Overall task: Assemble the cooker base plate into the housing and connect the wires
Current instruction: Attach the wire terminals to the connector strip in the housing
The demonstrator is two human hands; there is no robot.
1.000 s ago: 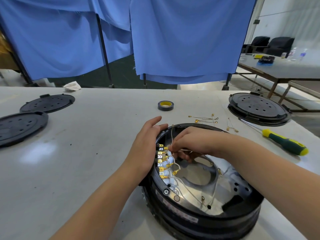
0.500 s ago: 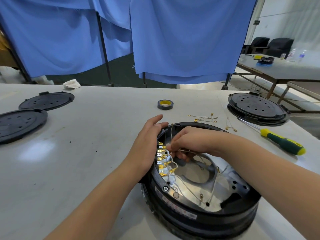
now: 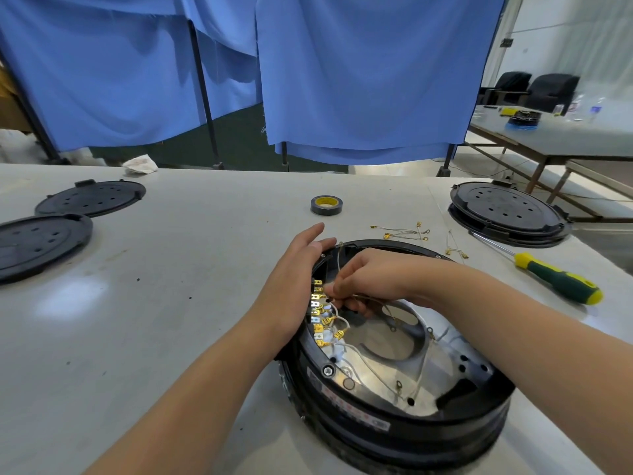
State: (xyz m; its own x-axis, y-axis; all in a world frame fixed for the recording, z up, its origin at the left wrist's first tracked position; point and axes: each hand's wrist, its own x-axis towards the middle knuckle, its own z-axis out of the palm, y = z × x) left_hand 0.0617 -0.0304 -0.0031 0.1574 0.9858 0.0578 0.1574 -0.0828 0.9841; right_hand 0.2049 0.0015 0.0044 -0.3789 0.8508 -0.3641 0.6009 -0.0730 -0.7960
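The round black cooker housing [image 3: 404, 430] lies upside down on the table in front of me, with the shiny metal base plate [image 3: 383, 368] set inside it. A row of brass terminals [image 3: 318, 310] runs along its inner left rim, with thin white wires [image 3: 363, 358] leading across the plate. My left hand [image 3: 294, 286] rests flat against the housing's left rim, steadying it. My right hand [image 3: 373, 282] reaches in from the right and pinches a thin wire end right at the terminals.
Loose spare wires with brass lugs [image 3: 407, 231] lie behind the housing. A green-and-yellow screwdriver [image 3: 555, 282] lies to the right, a roll of black tape [image 3: 326, 205] further back. Black cover plates sit at the left [image 3: 44, 241], [image 3: 90, 197] and the right [image 3: 507, 210].
My hands hold almost the same pose. The right hand's fingers have shifted slightly with the wire at the terminal row, and the camera view has drifted a little.
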